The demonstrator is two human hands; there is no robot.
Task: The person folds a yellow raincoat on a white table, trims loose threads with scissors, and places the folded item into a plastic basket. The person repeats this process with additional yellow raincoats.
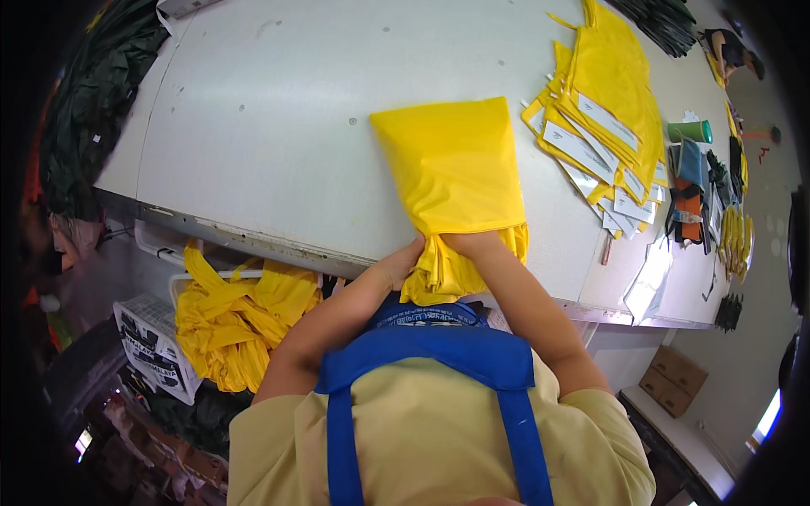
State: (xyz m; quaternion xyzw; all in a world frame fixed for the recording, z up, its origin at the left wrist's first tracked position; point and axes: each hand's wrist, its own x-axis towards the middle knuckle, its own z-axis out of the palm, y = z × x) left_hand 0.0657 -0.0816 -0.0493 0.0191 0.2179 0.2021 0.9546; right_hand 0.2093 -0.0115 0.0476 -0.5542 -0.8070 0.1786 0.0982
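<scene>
A yellow cloth pouch (447,169) lies flat on the white table, its open end toward me. Bunched yellow fabric (443,274) comes out of that opening and hangs over the table's near edge. My left hand (405,264) is closed around the left side of the bunch, just below the pouch's hem; part of its fingers is behind the cloth. My right hand (471,242) reaches under the hem into the opening, and its fingers are hidden there.
Yellow pouches with white labels (607,110) are piled at the right of the table (261,126). Beyond them are a green roll (690,131) and a white paper sheet (650,274). A bin of yellow cloth (228,320) stands below the edge, left. Dark green fabric (93,101) hangs far left.
</scene>
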